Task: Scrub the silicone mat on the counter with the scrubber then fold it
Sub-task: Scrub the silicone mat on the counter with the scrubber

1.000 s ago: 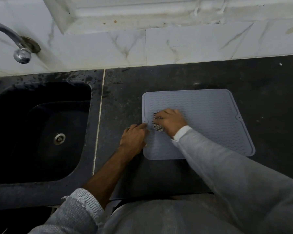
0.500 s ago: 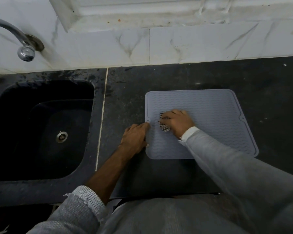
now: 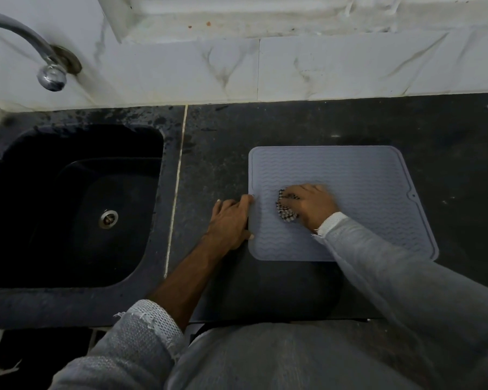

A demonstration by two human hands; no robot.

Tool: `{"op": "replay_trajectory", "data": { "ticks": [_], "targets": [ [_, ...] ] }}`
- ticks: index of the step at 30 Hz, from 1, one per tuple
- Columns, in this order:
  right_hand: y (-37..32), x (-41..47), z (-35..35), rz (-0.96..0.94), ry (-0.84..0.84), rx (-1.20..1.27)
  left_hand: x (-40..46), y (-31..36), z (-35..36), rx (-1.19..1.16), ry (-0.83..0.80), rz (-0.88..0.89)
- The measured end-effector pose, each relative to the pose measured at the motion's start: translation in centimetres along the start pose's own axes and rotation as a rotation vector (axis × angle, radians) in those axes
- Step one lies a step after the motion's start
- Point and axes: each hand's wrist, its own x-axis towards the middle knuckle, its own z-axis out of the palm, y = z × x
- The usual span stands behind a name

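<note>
Scrubbing the mat beside the sink

Lying flat on the dark counter [image 3: 307, 125], the grey mat [image 3: 364, 175] is sitting right of the sink [image 3: 68, 209], its far edge well short of the wall tiles. The right hand [image 3: 310, 205] is curling its fingers round the scrubber [image 3: 285, 210] and pressing it onto the mat's left half. The left hand [image 3: 230, 220] is lying with relaxed, straight fingers on the counter, touching the mat's left edge. A tap [image 3: 51, 76] is hanging over the sink's far corner.
</note>
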Motion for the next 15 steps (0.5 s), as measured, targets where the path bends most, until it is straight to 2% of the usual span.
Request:
{"op": "replay_trajectory", "data": {
  "ticks": [6,10,15],
  "targets": [
    [-5.4,2.2,0.6,-0.125,0.009,0.031,-0.2,0.2,0.1,0.019,0.037,0.023],
    [-2.6,-0.2,0.0,-0.204,0.046,-0.038,-0.3,0.1,-0.1,0.004,0.011,0.012],
    [0.0,-1.2,-0.3,-0.101,-0.065,-0.105,-0.1,0.1,0.2,-0.004,0.013,0.005]
  ]
}}
